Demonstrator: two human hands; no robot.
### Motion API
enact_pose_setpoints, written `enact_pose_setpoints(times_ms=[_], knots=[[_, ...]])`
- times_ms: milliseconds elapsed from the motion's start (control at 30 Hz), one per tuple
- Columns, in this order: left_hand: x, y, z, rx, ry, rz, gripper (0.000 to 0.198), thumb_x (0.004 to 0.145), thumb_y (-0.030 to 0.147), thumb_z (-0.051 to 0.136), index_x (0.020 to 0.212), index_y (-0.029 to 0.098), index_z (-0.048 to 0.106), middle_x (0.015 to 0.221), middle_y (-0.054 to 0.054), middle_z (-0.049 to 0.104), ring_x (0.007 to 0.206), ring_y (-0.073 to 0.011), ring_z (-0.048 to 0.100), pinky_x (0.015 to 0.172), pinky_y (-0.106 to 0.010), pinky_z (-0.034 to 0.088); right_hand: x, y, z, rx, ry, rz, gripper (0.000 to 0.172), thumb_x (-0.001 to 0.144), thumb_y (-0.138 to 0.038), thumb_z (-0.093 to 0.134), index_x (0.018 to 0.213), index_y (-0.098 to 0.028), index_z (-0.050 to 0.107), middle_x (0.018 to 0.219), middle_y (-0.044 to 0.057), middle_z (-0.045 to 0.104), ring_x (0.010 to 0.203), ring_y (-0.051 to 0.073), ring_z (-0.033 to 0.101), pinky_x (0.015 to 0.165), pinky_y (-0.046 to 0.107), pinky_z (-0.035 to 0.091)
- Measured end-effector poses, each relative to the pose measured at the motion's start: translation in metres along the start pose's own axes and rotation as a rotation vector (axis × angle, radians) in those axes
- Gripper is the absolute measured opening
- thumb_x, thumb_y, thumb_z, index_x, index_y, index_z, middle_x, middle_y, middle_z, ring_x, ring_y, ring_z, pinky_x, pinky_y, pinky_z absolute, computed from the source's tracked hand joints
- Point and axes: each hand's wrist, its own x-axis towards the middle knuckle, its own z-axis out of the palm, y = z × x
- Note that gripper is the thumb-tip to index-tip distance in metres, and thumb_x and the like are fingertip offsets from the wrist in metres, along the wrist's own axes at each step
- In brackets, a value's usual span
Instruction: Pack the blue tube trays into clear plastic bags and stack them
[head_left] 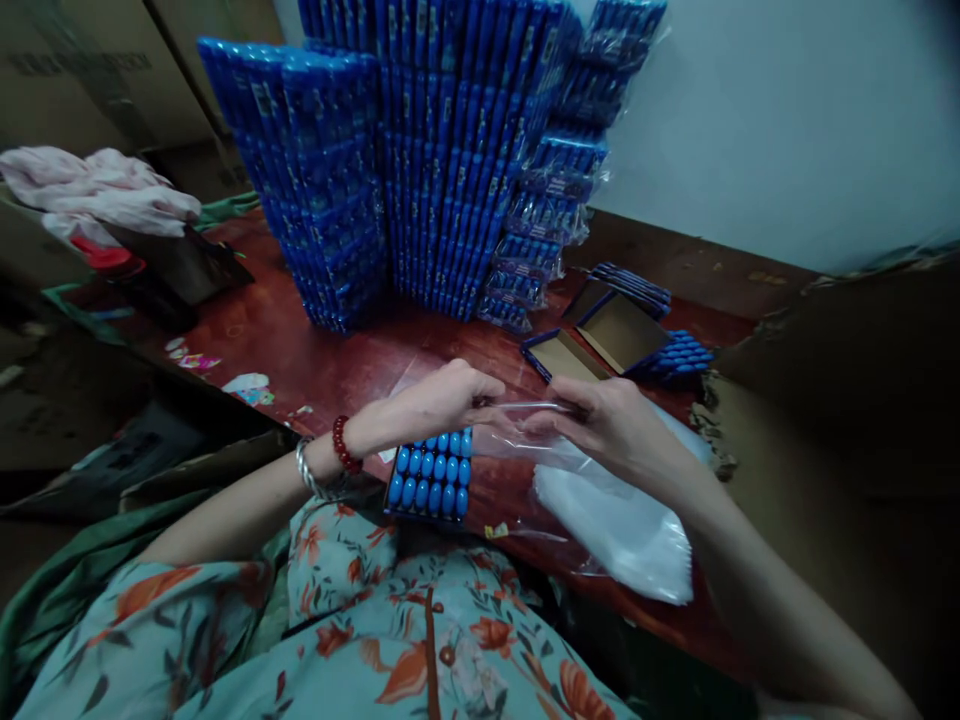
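My left hand [435, 400] and my right hand [607, 425] are both closed in a pinch on the mouth of a clear plastic bag [525, 425], stretched between them above the red table [315, 370]. Under my left hand, near the table's front edge, lies a flat pack of blue oval pieces [431, 480]. A pile of clear plastic bags [622, 520] lies below my right hand. A red bead bracelet and a silver bangle are on my left wrist.
Tall stacks of blue packs [420, 160] stand at the back of the table, some wrapped in plastic. Open blue boxes with brown insides [600, 345] and another blue pack [679, 355] lie at the right. Pink cloth [97, 190] rests at the left, cardboard at the right.
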Motion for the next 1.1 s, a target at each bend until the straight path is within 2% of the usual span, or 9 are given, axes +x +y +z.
enact_pose_setpoints(times_ms=[167, 300, 433, 533, 700, 800, 900, 1000, 1100], knots=[[-0.018, -0.002, -0.018, 0.297, -0.019, 0.019, 0.022, 0.087, 0.018, 0.049, 0.069, 0.015, 0.061, 0.054, 0.004, 0.049, 0.048, -0.0082, 0.035, 0.05, -0.026, 0.02, 0.016, -0.015, -0.007, -0.178, -0.064, 0.002, 0.017, 0.085, -0.039, 0.056, 0.085, -0.022, 0.058, 0.067, 0.001, 0.063, 0.059, 0.015, 0.052, 0.051, 0.024, 0.018], [-0.028, -0.008, -0.039, 0.404, 0.055, -0.061, 0.021, 0.087, 0.017, 0.047, 0.074, 0.017, 0.063, 0.06, 0.001, 0.054, 0.052, -0.0101, 0.043, 0.053, -0.024, 0.025, 0.025, -0.019, -0.013, -0.331, -0.127, 0.01, 0.009, 0.085, -0.027, 0.053, 0.08, -0.023, 0.059, 0.065, 0.001, 0.062, 0.062, 0.015, 0.054, 0.051, 0.026, 0.016], [-0.033, -0.013, -0.052, 0.323, 0.155, -0.074, 0.015, 0.084, 0.019, 0.05, 0.071, 0.017, 0.058, 0.071, 0.0, 0.054, 0.065, -0.0125, 0.05, 0.06, -0.023, 0.032, 0.033, -0.02, -0.014, -0.372, -0.101, 0.062, 0.013, 0.082, -0.026, 0.053, 0.072, -0.023, 0.06, 0.061, 0.001, 0.058, 0.06, 0.015, 0.053, 0.051, 0.027, 0.015], [-0.03, -0.014, -0.053, 0.133, 0.233, -0.059, 0.019, 0.082, 0.027, 0.054, 0.067, 0.016, 0.051, 0.078, -0.001, 0.05, 0.07, -0.0124, 0.048, 0.063, -0.023, 0.036, 0.039, -0.022, -0.015, -0.383, -0.052, 0.082, 0.012, 0.082, -0.027, 0.053, 0.072, -0.023, 0.06, 0.061, 0.001, 0.059, 0.06, 0.015, 0.052, 0.051, 0.027, 0.016], [-0.026, -0.019, -0.054, -0.258, 0.319, -0.263, 0.04, 0.078, 0.034, 0.057, 0.053, 0.019, 0.029, 0.054, 0.007, 0.023, 0.05, -0.0052, 0.025, 0.048, -0.02, 0.021, 0.048, -0.023, -0.017, -0.446, -0.098, 0.094, 0.007, 0.081, -0.029, 0.056, 0.08, -0.024, 0.062, 0.066, 0.002, 0.062, 0.063, 0.017, 0.054, 0.052, 0.027, 0.017], [-0.032, -0.025, -0.055, -0.24, 0.359, -0.338, 0.045, 0.074, 0.03, 0.059, 0.052, 0.02, 0.022, 0.054, 0.007, 0.018, 0.049, -0.0042, 0.02, 0.047, -0.021, 0.016, 0.054, -0.013, -0.009, -0.465, -0.152, 0.082, 0.009, 0.081, -0.023, 0.053, 0.081, -0.024, 0.062, 0.068, 0.003, 0.062, 0.065, 0.017, 0.056, 0.052, 0.027, 0.017], [-0.042, -0.034, -0.052, -0.038, 0.371, -0.332, 0.038, 0.076, 0.025, 0.056, 0.052, 0.019, 0.027, 0.054, 0.007, 0.021, 0.05, -0.005, 0.023, 0.048, -0.021, 0.018, 0.06, 0.001, 0.001, -0.416, -0.168, 0.099, 0.01, 0.08, -0.02, 0.052, 0.078, -0.023, 0.062, 0.068, 0.004, 0.062, 0.065, 0.017, 0.057, 0.051, 0.026, 0.018], [-0.049, -0.045, -0.053, 0.247, 0.366, -0.292, 0.01, 0.076, 0.014, 0.049, 0.067, 0.017, 0.048, 0.058, 0.005, 0.038, 0.054, -0.0083, 0.035, 0.054, -0.021, 0.028, 0.071, 0.008, 0.004, -0.303, -0.046, 0.151, 0.009, 0.077, -0.02, 0.052, 0.075, -0.021, 0.062, 0.066, 0.003, 0.061, 0.065, 0.017, 0.057, 0.052, 0.025, 0.022], [-0.049, -0.054, -0.064, 0.444, 0.546, -0.358, 0.017, 0.08, 0.013, 0.044, 0.093, 0.014, 0.056, 0.078, -0.002, 0.054, 0.07, -0.0138, 0.05, 0.067, -0.025, 0.038, 0.081, 0.004, 0.004, -0.11, 0.325, 0.188, 0.017, 0.081, -0.022, 0.047, 0.086, -0.02, 0.063, 0.072, 0.003, 0.063, 0.068, 0.018, 0.058, 0.057, 0.025, 0.031]])
